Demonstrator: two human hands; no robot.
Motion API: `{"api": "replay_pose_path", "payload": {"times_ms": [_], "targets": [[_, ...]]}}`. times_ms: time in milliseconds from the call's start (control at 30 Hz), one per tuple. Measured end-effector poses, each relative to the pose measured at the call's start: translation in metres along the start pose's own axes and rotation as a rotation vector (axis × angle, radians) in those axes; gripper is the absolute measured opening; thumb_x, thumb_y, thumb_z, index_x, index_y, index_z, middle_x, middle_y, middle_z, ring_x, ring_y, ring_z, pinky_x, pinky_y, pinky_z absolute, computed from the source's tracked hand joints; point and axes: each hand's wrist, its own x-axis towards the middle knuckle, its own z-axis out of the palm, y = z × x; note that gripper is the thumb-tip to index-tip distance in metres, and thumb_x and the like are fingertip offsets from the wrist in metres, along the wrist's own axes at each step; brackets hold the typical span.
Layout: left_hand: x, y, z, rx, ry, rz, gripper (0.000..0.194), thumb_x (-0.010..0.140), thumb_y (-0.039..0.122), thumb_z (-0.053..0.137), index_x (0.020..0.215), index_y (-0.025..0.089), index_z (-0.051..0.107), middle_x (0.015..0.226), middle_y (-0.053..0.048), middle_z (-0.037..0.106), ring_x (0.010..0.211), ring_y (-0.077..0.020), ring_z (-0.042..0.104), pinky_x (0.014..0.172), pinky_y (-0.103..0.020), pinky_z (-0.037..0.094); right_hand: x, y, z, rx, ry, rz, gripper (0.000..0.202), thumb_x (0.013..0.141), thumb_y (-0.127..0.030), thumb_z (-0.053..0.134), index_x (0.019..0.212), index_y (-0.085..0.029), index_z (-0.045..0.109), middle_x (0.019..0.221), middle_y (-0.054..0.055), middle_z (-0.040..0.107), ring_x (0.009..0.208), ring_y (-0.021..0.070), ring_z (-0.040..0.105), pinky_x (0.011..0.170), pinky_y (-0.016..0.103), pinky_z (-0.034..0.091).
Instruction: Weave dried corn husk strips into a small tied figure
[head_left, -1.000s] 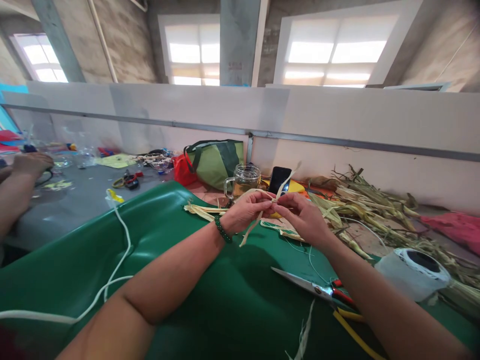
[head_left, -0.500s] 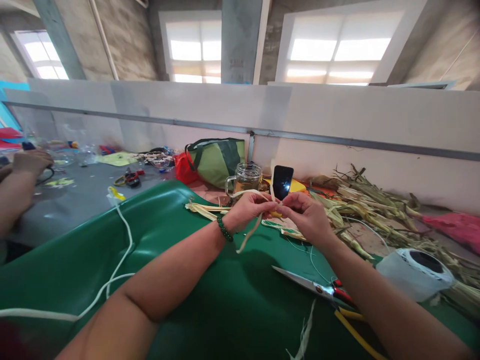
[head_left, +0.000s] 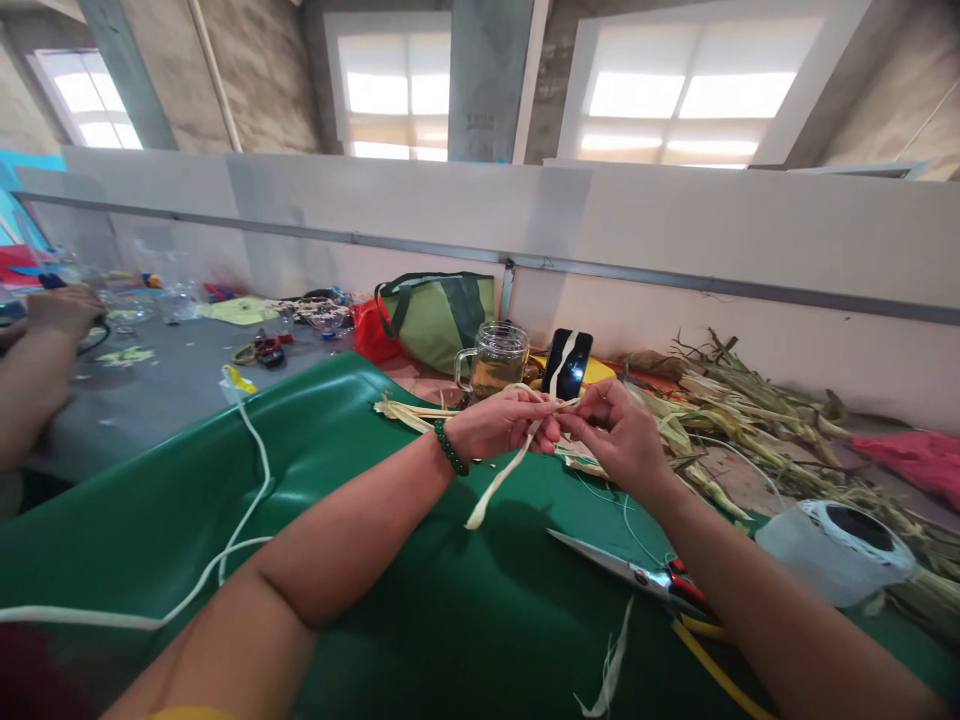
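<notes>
One pale strip (head_left: pixel 496 487) sits pinched by the left hand (head_left: pixel 506 422) and the right hand (head_left: pixel 621 436), just right of mid-frame; its loose tail slants toward lower left, nearer the left hand.

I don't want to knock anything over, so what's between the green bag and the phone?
In the head view, a glass mug with liquid in it stands between the green bag and the phone, its handle toward the bag.
</notes>
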Motion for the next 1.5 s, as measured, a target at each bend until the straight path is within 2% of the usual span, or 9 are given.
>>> {"api": "replay_pose_path", "payload": {"times_ms": [167, 300, 433, 600, 833, 933, 1067, 1300, 1500], "targets": [[0.004, -0.003, -0.003, -0.085, 0.072, -0.023, 0.015, 0.081, 0.023, 0.064, 0.076, 0.010, 0.060, 0.055, 0.000, 0.063, 0.045, -0.0059, 0.057, 0.047, -0.015, 0.042, -0.003, 0.001, 0.001, -0.108, 0.037, -0.063, 0.052, 0.077, -0.035, 0.063, 0.123, -0.020, 0.043, 0.064, -0.002, 0.066, 0.062, 0.0184, 0.063, 0.067, 0.033, 0.049], [0.010, -0.010, 0.001, -0.135, 0.237, 0.035, 0.019, 0.086, 0.020, 0.057, 0.071, 0.008, 0.058, 0.054, -0.003, 0.065, 0.040, -0.0056, 0.056, 0.045, -0.014, 0.041, -0.007, 0.003, 0.005, -0.211, 0.036, -0.196, 0.056, 0.081, -0.028, 0.055, 0.134, -0.021, 0.038, 0.068, -0.001, 0.067, 0.065, 0.0192, 0.065, 0.073, 0.036, 0.049], [0.010, -0.011, 0.007, -0.199, 0.268, 0.110, 0.019, 0.086, 0.023, 0.058, 0.073, 0.009, 0.059, 0.054, -0.004, 0.066, 0.042, -0.0073, 0.058, 0.046, -0.015, 0.043, -0.010, 0.007, 0.012, -0.232, 0.092, -0.185, 0.044, 0.084, -0.033, 0.053, 0.125, -0.023, 0.045, 0.071, 0.002, 0.067, 0.070, 0.0217, 0.066, 0.074, 0.038, 0.050], [0.007, -0.009, 0.008, -0.155, 0.198, 0.099, 0.023, 0.090, 0.022, 0.050, 0.081, 0.006, 0.064, 0.072, -0.012, 0.072, 0.059, -0.0118, 0.066, 0.060, -0.020, 0.050, -0.009, 0.021, 0.018, -0.150, 0.128, -0.116, 0.018, 0.079, -0.031, 0.055, 0.095, -0.024, 0.050, 0.091, 0.006, 0.068, 0.078, 0.0225, 0.068, 0.067, 0.035, 0.052], [0.007, -0.010, 0.004, -0.059, 0.140, 0.151, 0.028, 0.086, 0.031, 0.055, 0.080, 0.005, 0.065, 0.073, -0.014, 0.072, 0.065, -0.0164, 0.068, 0.070, -0.027, 0.052, 0.000, 0.020, 0.006, -0.113, 0.002, -0.060, 0.003, 0.072, -0.024, 0.051, 0.073, -0.022, 0.049, 0.072, 0.003, 0.063, 0.066, 0.0191, 0.060, 0.063, 0.032, 0.047], [0.007, -0.010, 0.002, -0.001, 0.117, 0.185, 0.037, 0.074, 0.043, 0.068, 0.078, 0.006, 0.065, 0.071, -0.013, 0.072, 0.066, -0.0174, 0.068, 0.071, -0.029, 0.052, 0.003, 0.011, 0.000, 0.023, -0.045, 0.015, 0.014, 0.077, -0.030, 0.048, 0.075, -0.021, 0.058, 0.071, 0.003, 0.063, 0.068, 0.0183, 0.059, 0.064, 0.031, 0.046], [0.008, -0.011, 0.002, 0.131, 0.113, 0.174, 0.046, 0.057, 0.049, 0.078, 0.075, 0.009, 0.064, 0.068, -0.009, 0.071, 0.063, -0.0165, 0.068, 0.065, -0.026, 0.051, 0.004, 0.001, -0.001, 0.069, 0.064, 0.022, 0.022, 0.075, -0.040, 0.057, 0.067, -0.020, 0.060, 0.060, 0.001, 0.059, 0.055, 0.0147, 0.051, 0.054, 0.028, 0.041], [0.003, -0.012, 0.006, 0.334, 0.103, 0.117, 0.046, 0.059, 0.051, 0.076, 0.072, 0.010, 0.064, 0.066, -0.008, 0.070, 0.062, -0.0164, 0.066, 0.063, -0.028, 0.051, 0.004, 0.000, 0.000, 0.073, 0.192, 0.086, 0.031, 0.071, -0.038, 0.062, 0.048, -0.019, 0.054, 0.047, -0.002, 0.048, 0.047, 0.0107, 0.041, 0.047, 0.026, 0.034], [0.010, -0.016, 0.000, 0.166, 0.235, 0.207, 0.049, 0.059, 0.052, 0.076, 0.082, 0.010, 0.064, 0.081, -0.012, 0.073, 0.073, -0.0181, 0.067, 0.067, -0.026, 0.048, 0.009, 0.004, -0.009, 0.066, 0.121, 0.186, 0.044, 0.075, -0.054, 0.055, 0.051, -0.017, 0.058, 0.043, -0.001, 0.049, 0.040, 0.0091, 0.039, 0.042, 0.025, 0.031]]}}
